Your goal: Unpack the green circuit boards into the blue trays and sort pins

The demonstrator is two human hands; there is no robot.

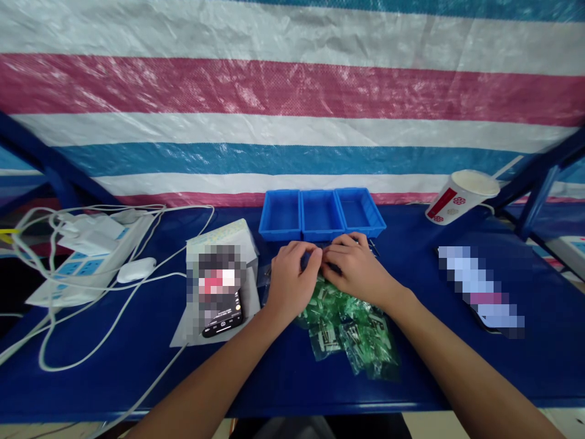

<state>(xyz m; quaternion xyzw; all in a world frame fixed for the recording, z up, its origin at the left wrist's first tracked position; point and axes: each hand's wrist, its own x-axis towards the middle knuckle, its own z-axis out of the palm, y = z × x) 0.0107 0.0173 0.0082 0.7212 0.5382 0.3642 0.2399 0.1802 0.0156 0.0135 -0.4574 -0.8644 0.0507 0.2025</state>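
Close together at the middle of the table, my left hand [294, 275] and my right hand [354, 265] have their fingertips almost meeting. The fingers of both are curled inward, and anything pinched between them is too small or hidden to name. Right below my hands lies a pile of small clear and green plastic packets [347, 323], with small metal and white pieces inside. Just beyond my fingers stand three joined blue bins [321, 235]. Some small dark pieces [373, 247] lie by my right fingers, partly covered.
On the left, a phone [222, 323] leans on a tissue box [219, 235]. Farther left are a power strip [86, 268], tangled white cables and a white earbud case [136, 269]. A tilted paper cup [461, 195] and another phone [484, 299] are on the right. Striped sheeting [292, 85] hangs behind.
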